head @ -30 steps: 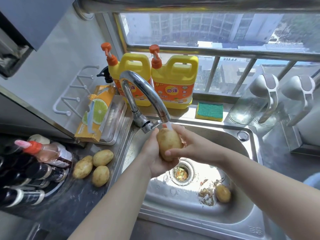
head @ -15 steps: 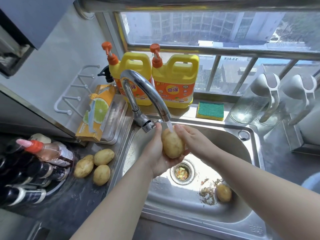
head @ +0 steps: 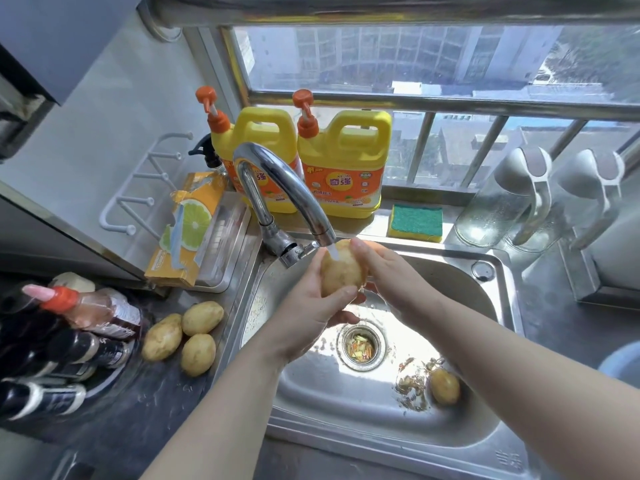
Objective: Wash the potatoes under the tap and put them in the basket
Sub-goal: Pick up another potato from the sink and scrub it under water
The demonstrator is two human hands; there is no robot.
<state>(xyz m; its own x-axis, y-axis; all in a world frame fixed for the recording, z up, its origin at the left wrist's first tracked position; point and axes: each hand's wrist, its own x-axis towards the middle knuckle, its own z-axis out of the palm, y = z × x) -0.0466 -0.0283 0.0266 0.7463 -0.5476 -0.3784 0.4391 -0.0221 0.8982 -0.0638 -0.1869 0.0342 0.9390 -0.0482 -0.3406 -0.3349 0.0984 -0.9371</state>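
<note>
Tan oval potato (head: 341, 271) under the chrome tap (head: 277, 188), clasped in both our hands (head: 308, 306); three unwashed potatoes (head: 183, 336) wait at nine o'clock.

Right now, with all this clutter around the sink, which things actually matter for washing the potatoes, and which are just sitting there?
Part of the job:
- potato under the tap, held by left hand and right hand
- three potatoes on the counter
- potato in the sink
- sink

Just lying about:
- two yellow detergent jugs
- sponge
- sauce bottles
- orange box
</note>
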